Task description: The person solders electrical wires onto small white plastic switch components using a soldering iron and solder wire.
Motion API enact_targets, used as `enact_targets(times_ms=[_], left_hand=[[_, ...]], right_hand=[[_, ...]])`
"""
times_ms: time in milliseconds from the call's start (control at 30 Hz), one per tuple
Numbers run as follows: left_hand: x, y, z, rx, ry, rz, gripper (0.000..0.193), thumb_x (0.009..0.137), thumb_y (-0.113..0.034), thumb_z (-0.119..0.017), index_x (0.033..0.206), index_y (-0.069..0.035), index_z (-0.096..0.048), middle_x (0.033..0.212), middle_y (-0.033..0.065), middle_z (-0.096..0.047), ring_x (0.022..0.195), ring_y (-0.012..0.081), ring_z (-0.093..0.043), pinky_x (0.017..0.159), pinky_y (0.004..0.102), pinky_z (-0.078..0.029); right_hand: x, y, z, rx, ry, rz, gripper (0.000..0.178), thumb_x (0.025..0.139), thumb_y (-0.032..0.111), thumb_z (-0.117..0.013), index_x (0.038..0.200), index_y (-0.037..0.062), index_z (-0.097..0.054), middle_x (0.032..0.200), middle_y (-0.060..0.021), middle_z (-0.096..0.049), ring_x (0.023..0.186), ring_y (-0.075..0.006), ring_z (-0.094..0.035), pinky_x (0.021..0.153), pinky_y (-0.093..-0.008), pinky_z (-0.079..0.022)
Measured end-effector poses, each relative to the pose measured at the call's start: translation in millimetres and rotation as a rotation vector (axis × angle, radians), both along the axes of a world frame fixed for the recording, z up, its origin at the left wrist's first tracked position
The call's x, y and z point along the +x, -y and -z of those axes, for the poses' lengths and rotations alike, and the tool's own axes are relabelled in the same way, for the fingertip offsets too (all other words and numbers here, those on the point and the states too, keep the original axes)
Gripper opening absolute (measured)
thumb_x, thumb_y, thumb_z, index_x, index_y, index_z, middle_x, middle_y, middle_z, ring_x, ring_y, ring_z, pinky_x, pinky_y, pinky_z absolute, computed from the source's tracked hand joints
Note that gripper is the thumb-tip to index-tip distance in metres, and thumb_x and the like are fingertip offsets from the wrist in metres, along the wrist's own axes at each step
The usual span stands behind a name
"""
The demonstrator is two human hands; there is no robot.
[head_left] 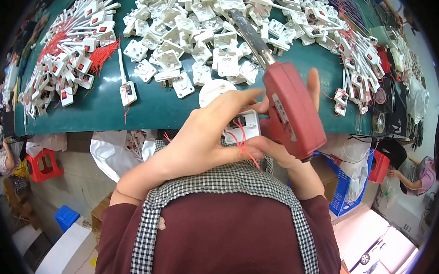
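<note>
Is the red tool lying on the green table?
No, the red tool is held in the right hand.

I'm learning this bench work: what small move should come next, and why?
Probably tuck the thin red wires into the open white plastic housing: they trail over its near edge, while the red gun-shaped tool in the right hand points its metal barrel away.

There are two hands: one left hand [195, 136] and one right hand [282, 156]. I count one red gun [293, 110], one held housing [250, 126], one round disc [215, 91] and one green table [157, 113]. Loose housings [170, 59] run to dozens, too heaped to count. Switches form two piles [84, 62], plus one lone switch [128, 92]. Two red stools [55, 165], one blue crate [339, 205], one blue bin [66, 217].
</note>
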State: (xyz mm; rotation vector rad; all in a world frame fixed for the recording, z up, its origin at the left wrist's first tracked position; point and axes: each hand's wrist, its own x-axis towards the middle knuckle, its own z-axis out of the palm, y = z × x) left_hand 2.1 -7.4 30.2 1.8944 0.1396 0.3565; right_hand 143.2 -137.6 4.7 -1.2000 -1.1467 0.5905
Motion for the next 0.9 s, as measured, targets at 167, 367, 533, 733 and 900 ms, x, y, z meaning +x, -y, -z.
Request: enact_targets(times_ms=[167, 367, 533, 733, 900], left_hand=[[-2.7, 0.5, 10.7, 0.090, 0.055, -0.094, 0.072, 0.075, -0.018, -0.073, 0.135, -0.002, -0.037, 0.114, 0.0190, -0.054, 0.108, 0.0341, -0.055, 0.085, 0.0388, -0.047], [-8.2, -1.0, 0.9, 0.108, -0.119, -0.150, 0.067, 0.076, -0.004, -0.067, 0.136, -0.004, -0.039, 0.120, 0.0166, -0.053, 0.111, 0.0322, -0.051, 0.094, 0.0355, -0.040], [-4.3, 1.2, 7.8, 0.353, -0.075, -0.244, 0.065, 0.072, -0.005, -0.068, 0.132, 0.000, -0.042, 0.096, 0.0140, -0.051, 0.089, 0.0302, -0.051, 0.077, 0.0391, -0.044], [-4.5, 0.6, 6.6, 0.266, -0.039, -0.150, 0.067, 0.071, -0.009, -0.067, 0.132, 0.000, -0.042, 0.092, 0.0133, -0.049, 0.089, 0.0298, -0.050, 0.076, 0.0378, -0.043], [-4.7, -0.5, 1.0, 0.022, -0.062, -0.075, 0.047, 0.077, -0.016, -0.064, 0.119, -0.001, -0.048, 0.091, 0.0149, -0.049, 0.086, 0.0313, -0.052, 0.075, 0.0385, -0.043]], right_hand=[[-13.0, -10.7, 0.8, 0.019, -0.082, 0.074, 0.119, 0.069, 0.009, -0.082, 0.147, 0.0082, 0.007, 0.120, -0.0143, -0.052, 0.101, -0.0220, -0.060, 0.087, -0.0355, -0.049], [-15.7, -6.7, -11.4, -0.026, -0.143, 0.170, 0.116, 0.070, -0.002, -0.077, 0.147, 0.0114, 0.009, 0.116, -0.0115, -0.050, 0.092, -0.0242, -0.065, 0.082, -0.0351, -0.050], [-15.8, -9.2, -9.0, 0.051, 0.051, 0.116, 0.087, 0.081, 0.010, -0.071, 0.144, 0.0082, -0.011, 0.104, -0.0092, -0.056, 0.088, -0.0214, -0.063, 0.080, -0.0350, -0.050], [-9.0, -17.8, -16.6, 0.055, 0.254, -0.115, 0.073, 0.073, -0.008, -0.071, 0.129, 0.0082, -0.027, 0.086, -0.0075, -0.059, 0.084, -0.0178, -0.063, 0.084, -0.0346, -0.048], [-10.2, -25.0, -6.9, 0.128, 0.281, 0.220, 0.116, 0.069, -0.012, -0.070, 0.146, 0.0098, 0.014, 0.110, -0.0133, -0.052, 0.075, -0.0178, -0.061, 0.071, -0.0298, -0.051]])
